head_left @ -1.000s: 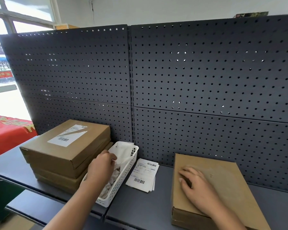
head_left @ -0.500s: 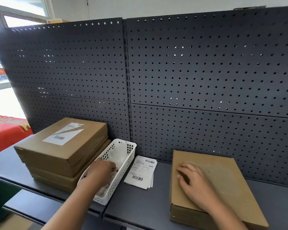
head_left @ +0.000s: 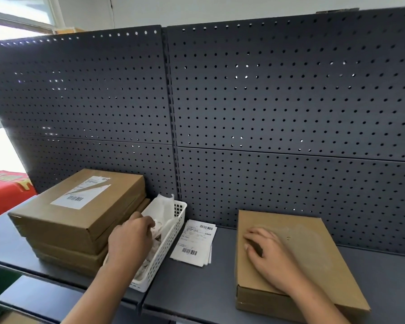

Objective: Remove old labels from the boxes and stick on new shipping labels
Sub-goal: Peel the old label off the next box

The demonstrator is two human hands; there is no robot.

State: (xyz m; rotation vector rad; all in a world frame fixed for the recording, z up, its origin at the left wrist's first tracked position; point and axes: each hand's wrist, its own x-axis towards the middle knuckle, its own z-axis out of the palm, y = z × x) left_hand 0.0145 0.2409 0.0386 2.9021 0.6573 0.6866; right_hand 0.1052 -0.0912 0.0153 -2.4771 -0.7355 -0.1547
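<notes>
Scrap disposal looks like the step in hand. The left hand (head_left: 130, 237) dips into the basket (head_left: 167, 247) at lower centre-left, fingers curled down among peeled scraps (head_left: 164, 206). Whether they pinch a piece or hold nothing is hidden behind the knuckles. The right hand (head_left: 267, 253) lies flat with fingers spread, holding nothing, on the bare box (head_left: 313, 251) at lower right. The box top shows a faint patch but no label. New labels (head_left: 193, 242) lie in a small pile on the shelf (head_left: 197, 291), just beside the basket and apart from the box.

To do this well, I judge, any sticky bits should be shed fully into the basket so nothing clings to the fingertips. Then only the top label should be lifted, by a corner, with the right hand steadying the box. The stack (head_left: 63, 232) at lower left has an old label (head_left: 82, 192) on its top box.
</notes>
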